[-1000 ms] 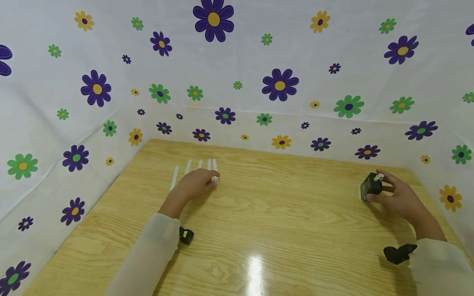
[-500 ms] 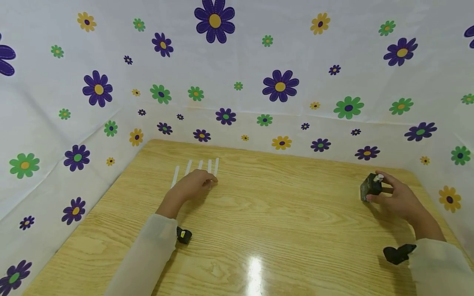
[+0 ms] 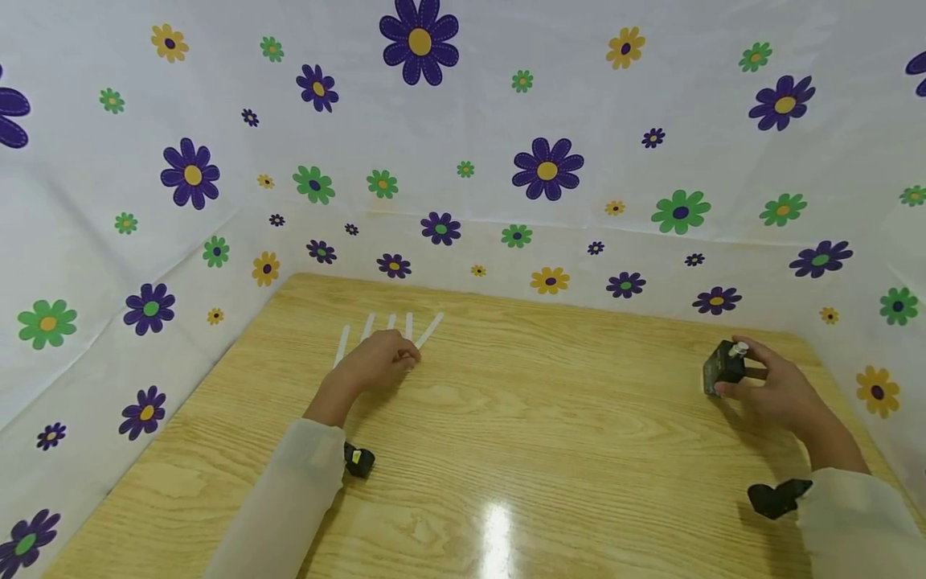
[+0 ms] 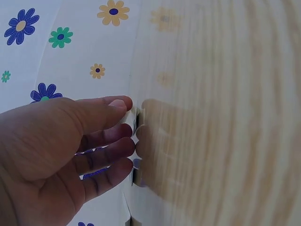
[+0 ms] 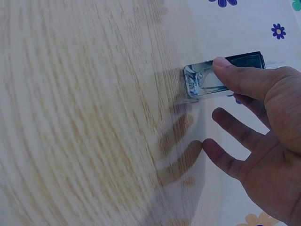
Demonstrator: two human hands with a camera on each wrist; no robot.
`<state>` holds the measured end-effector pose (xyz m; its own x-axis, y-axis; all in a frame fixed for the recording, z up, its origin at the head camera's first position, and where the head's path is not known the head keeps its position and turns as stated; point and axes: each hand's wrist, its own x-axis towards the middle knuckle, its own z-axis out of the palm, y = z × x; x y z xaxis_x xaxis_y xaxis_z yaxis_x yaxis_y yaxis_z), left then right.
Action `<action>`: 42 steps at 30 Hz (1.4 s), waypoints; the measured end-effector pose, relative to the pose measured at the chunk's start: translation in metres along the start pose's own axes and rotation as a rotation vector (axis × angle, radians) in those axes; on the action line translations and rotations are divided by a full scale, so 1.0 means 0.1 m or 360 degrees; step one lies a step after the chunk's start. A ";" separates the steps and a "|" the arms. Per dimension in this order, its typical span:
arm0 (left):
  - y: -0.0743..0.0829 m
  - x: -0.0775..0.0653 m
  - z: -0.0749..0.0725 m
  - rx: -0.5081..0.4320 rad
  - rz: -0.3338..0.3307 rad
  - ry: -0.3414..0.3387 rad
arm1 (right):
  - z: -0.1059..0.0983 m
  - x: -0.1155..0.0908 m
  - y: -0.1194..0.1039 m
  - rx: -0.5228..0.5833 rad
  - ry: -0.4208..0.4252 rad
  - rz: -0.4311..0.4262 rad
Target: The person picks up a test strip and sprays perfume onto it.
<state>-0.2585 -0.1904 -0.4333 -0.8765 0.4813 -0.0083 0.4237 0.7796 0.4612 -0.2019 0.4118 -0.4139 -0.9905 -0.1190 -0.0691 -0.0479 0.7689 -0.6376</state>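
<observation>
Soft, even light is filling the head view — a white glare (image 3: 496, 539) is shining on the near part of the table (image 3: 542, 434), and the right hand (image 3: 781, 392) is casting a soft shadow. Both wrist views are looking hazier, the table's grain blurring.

Strips (image 3: 409, 325) on the left, a bottle (image 3: 724, 366) on the right.
The table (image 3: 550, 418) fills the bottom of the head view, with cloth (image 3: 470, 104) behind it and along both sides. Five strips lie in a row near the table's far left corner, and the last one on the right leans away from the others. The left hand (image 3: 376, 359) is at their near ends. Well across the table, near its right edge, the bottle is just left of the right hand (image 3: 784, 394).
</observation>
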 end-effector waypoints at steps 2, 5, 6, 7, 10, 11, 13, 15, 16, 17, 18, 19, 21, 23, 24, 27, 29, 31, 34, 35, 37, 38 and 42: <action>0.00 0.00 0.00 -0.0015 -0.0019 0.0011 | 0.00 0.00 0.00 -0.0005 0.0000 -0.0001; -0.01 0.01 -0.01 -0.0043 -0.0039 0.0030 | -0.01 0.00 0.00 -0.0020 0.0001 -0.0005; -0.01 0.01 -0.01 -0.0052 -0.0047 0.0034 | -0.01 0.00 -0.01 -0.0026 0.0001 -0.0005; -0.01 0.01 -0.01 -0.0058 -0.0050 0.0038 | -0.01 0.00 -0.01 -0.0030 0.0000 -0.0005; -0.02 0.02 -0.02 -0.0074 -0.0064 0.0040 | -0.01 0.00 -0.02 -0.0041 -0.0002 0.0002; -0.02 0.02 -0.02 -0.0087 -0.0078 0.0034 | 0.00 0.00 -0.02 -0.0041 0.0001 -0.0001; -0.02 0.02 -0.03 -0.0109 -0.0099 0.0026 | 0.01 0.00 -0.03 -0.0031 0.0005 -0.0007; -0.01 0.02 -0.04 -0.0131 -0.0113 0.0020 | 0.03 0.00 -0.04 -0.0017 0.0032 -0.0018; -0.01 0.02 -0.04 -0.0144 -0.0119 0.0017 | 0.04 0.00 -0.04 0.0002 0.0049 -0.0021; 0.00 0.02 -0.05 -0.0155 -0.0129 0.0016 | 0.05 0.00 -0.05 0.0022 0.0065 -0.0023; 0.00 0.02 -0.05 -0.0165 -0.0128 0.0018 | 0.07 0.00 -0.05 0.0038 0.0083 -0.0020; 0.00 0.02 -0.05 -0.0179 -0.0129 0.0020 | 0.08 0.00 -0.06 0.0056 0.0105 -0.0019; 0.00 0.03 -0.06 -0.0197 -0.0126 0.0028 | 0.11 -0.01 -0.07 0.0085 0.0141 -0.0013; 0.01 0.04 -0.05 -0.0212 -0.0128 0.0047 | 0.13 -0.01 -0.09 0.0094 0.0173 -0.0020; 0.01 0.04 -0.05 -0.0220 -0.0125 0.0061 | 0.14 -0.01 -0.10 0.0094 0.0187 -0.0028; 0.02 0.05 -0.04 -0.0236 -0.0107 0.0110 | 0.16 0.00 -0.14 0.0093 0.0218 -0.0059; 0.02 0.06 -0.03 -0.0250 -0.0094 0.0142 | 0.16 0.00 -0.17 0.0075 0.0235 -0.0083; 0.02 0.08 -0.02 -0.0264 -0.0078 0.0171 | 0.17 0.00 -0.22 0.0059 0.0252 -0.0104; 0.02 0.10 0.01 -0.0299 -0.0072 0.0227 | 0.18 0.00 -0.31 0.0030 0.0287 -0.0133; 0.03 0.10 0.02 -0.0316 -0.0065 0.0244 | 0.18 0.00 -0.35 0.0032 0.0299 -0.0144; 0.03 0.13 0.04 -0.0365 -0.0064 0.0282 | 0.19 0.01 -0.41 0.0015 0.0324 -0.0164; 0.04 0.14 0.06 -0.0387 -0.0067 0.0299 | 0.20 0.01 -0.44 0.0006 0.0338 -0.0177; 0.08 0.18 0.12 -0.0500 -0.0075 0.0326 | 0.20 0.03 -0.57 -0.0042 0.0371 -0.0282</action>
<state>-0.2677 -0.1706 -0.4399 -0.9344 0.3329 0.1270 0.3189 0.6226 0.7146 -0.1997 0.3547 -0.3932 -0.9692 -0.1076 0.2214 -0.2229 0.7654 -0.6037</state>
